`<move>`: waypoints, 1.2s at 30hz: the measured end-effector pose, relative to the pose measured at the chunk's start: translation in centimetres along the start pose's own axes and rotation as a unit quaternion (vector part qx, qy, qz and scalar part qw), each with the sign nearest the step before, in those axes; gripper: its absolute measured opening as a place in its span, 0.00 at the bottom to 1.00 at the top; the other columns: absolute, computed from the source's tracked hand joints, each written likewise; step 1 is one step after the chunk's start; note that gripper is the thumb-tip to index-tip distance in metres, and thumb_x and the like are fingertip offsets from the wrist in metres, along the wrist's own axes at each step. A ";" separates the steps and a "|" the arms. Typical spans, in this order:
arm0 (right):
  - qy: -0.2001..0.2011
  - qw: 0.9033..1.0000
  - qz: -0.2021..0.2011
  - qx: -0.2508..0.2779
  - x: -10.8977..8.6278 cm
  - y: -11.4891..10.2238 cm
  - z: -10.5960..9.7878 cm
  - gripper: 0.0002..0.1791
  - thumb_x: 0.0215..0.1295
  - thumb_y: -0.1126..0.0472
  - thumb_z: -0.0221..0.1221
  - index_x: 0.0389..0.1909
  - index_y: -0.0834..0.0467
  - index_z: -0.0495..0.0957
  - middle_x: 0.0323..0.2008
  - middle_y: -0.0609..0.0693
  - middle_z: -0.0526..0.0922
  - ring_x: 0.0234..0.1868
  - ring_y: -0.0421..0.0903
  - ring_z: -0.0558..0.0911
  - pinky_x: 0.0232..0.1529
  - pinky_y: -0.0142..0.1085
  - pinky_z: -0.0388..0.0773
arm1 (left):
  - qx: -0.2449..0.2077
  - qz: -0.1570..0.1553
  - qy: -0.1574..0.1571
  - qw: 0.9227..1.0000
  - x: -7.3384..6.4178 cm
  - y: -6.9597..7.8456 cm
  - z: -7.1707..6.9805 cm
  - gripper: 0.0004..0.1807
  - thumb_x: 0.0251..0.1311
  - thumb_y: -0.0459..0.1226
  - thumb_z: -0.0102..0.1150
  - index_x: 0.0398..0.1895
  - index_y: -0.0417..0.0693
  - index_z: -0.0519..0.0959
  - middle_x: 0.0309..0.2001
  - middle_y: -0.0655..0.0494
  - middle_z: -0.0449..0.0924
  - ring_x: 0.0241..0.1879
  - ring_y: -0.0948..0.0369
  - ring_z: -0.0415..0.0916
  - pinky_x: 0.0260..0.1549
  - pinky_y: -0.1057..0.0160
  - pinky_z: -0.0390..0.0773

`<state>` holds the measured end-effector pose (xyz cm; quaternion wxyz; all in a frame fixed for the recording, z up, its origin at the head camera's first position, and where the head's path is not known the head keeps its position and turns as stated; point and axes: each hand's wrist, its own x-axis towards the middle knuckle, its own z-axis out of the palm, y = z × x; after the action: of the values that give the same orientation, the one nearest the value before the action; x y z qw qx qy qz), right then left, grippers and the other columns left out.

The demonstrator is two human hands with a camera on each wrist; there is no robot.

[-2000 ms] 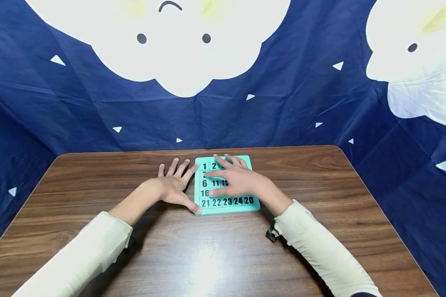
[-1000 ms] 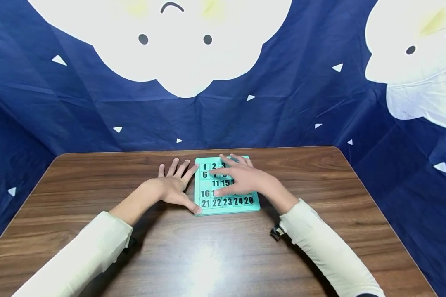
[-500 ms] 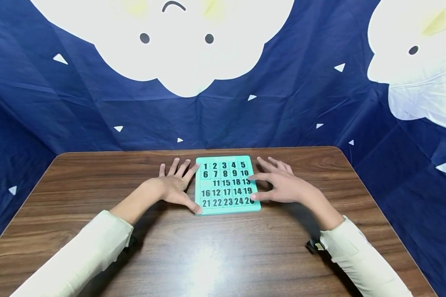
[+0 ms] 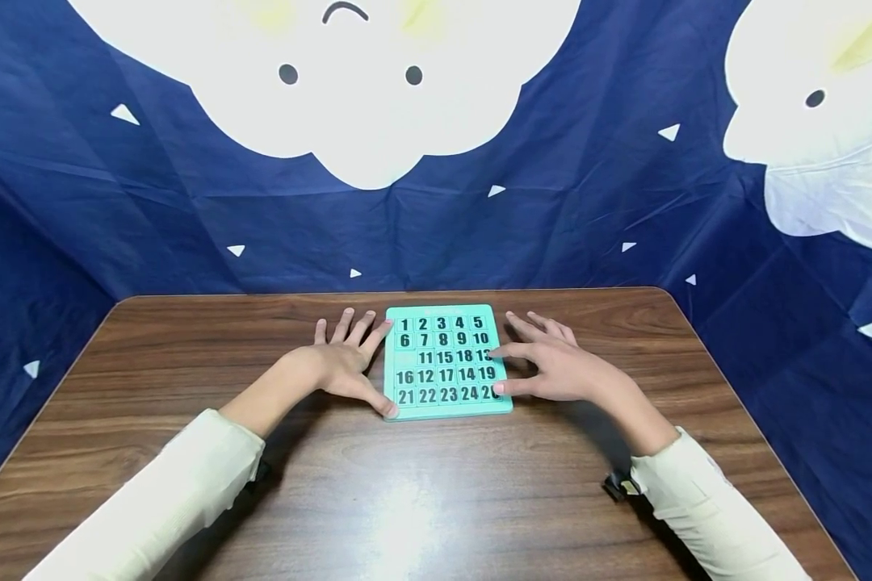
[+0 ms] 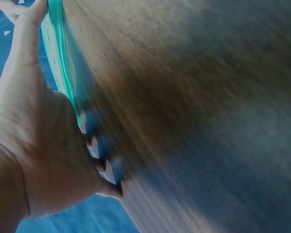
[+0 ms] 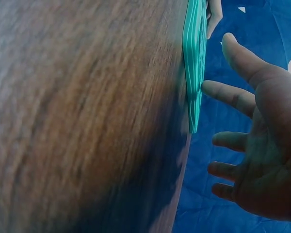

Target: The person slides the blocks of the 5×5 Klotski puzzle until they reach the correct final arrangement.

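Note:
A turquoise number slide puzzle (image 4: 446, 413) lies flat on the table, its tiles marked with black numerals. The slot (image 4: 404, 358) at the left of its third row holds no tile. My left hand (image 4: 337, 367) rests spread along the puzzle's left side, thumb at the lower left corner and index finger at the upper left edge. From the right, my right hand (image 4: 559, 363) reaches over the edge with fingers extended. Its index finger covers part of the 13 tile, and its thumb is by the 20 tile. In the right wrist view the puzzle (image 6: 194, 68) shows edge-on, with that thumb apart from it.
The brown wooden table (image 4: 436, 484) has rounded far corners. A dark blue cloth (image 4: 298, 218) with white cloud shapes hangs behind it and along its sides. A bright glare spot lies on the near part of the tabletop.
The 6 tile moved up from the third row to the second, leaving the slot below it. My right hand then drew back rightward, uncovering most numbers. My left hand stayed put.

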<state>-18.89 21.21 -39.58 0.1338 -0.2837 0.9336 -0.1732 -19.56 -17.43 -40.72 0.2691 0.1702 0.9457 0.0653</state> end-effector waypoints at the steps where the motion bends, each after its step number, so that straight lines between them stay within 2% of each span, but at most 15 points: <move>1: 0.000 1.000 0.000 -0.001 0.0 0.0 0.0 0.35 0.72 0.28 0.69 0.74 0.38 0.85 0.93 0.61 0.52 0.92 0.73 0.48 0.84 0.80 0.43 | 0.000 0.000 0.000 1.000 0.1 0.0 0.0 0.90 0.43 0.86 0.71 0.95 0.63 0.25 0.94 0.43 0.17 0.91 0.36 0.10 0.83 0.19 0.21; 6: 0.004 1.000 -0.003 -0.005 -0.2 0.0 0.0 0.34 0.73 0.29 0.69 0.74 0.39 0.85 0.93 0.61 0.52 0.92 0.73 0.48 0.84 0.80 0.44 | -0.001 0.001 -0.003 1.000 0.2 0.2 0.0 0.90 0.43 0.86 0.71 0.95 0.63 0.24 0.94 0.44 0.16 0.91 0.36 0.10 0.82 0.19 0.20; 11: 0.000 1.000 -0.018 -0.011 0.4 -1.2 0.4 0.36 0.73 0.29 0.70 0.77 0.37 0.83 0.93 0.61 0.51 0.93 0.73 0.48 0.85 0.80 0.44 | 0.001 0.001 -0.002 1.000 0.2 0.2 0.0 0.90 0.43 0.86 0.71 0.95 0.63 0.25 0.94 0.43 0.17 0.91 0.36 0.10 0.82 0.19 0.20; 18: -0.042 0.997 -0.053 -0.030 3.2 -4.5 1.6 0.39 0.75 0.26 0.65 0.82 0.33 0.76 0.94 0.57 0.44 0.93 0.71 0.45 0.87 0.77 0.42 | 0.005 -0.003 -0.005 1.000 0.2 0.2 -0.1 0.89 0.44 0.86 0.70 0.95 0.62 0.25 0.94 0.43 0.17 0.91 0.36 0.10 0.83 0.19 0.21; 27: -0.094 0.993 -0.055 -0.043 6.3 -7.4 2.3 0.40 0.77 0.25 0.61 0.86 0.30 0.70 0.95 0.53 0.40 0.95 0.68 0.40 0.89 0.75 0.39 | 0.004 -0.003 -0.011 1.000 0.4 0.2 0.1 0.89 0.44 0.86 0.70 0.95 0.61 0.25 0.94 0.42 0.17 0.91 0.36 0.10 0.82 0.19 0.20; 32: -0.087 0.994 -0.060 -0.041 6.3 -7.1 1.6 0.39 0.77 0.24 0.61 0.85 0.31 0.72 0.95 0.54 0.41 0.95 0.68 0.40 0.89 0.75 0.38 | -0.001 -0.006 -0.005 1.000 0.4 0.0 0.1 0.89 0.44 0.85 0.71 0.95 0.62 0.26 0.94 0.42 0.18 0.91 0.36 0.11 0.83 0.19 0.21; 36: -0.069 0.995 -0.040 -0.051 5.3 -5.8 0.8 0.36 0.77 0.26 0.63 0.80 0.33 0.79 0.95 0.55 0.43 0.94 0.69 0.40 0.89 0.75 0.37 | -0.006 0.000 0.001 1.000 0.3 -0.1 0.1 0.90 0.43 0.85 0.72 0.95 0.62 0.26 0.94 0.42 0.19 0.91 0.35 0.11 0.82 0.19 0.21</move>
<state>-20.06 13.42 -38.74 0.1765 -0.3383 0.9177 -0.1104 -19.79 -17.43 -40.95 0.2688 0.1684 0.9457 0.0709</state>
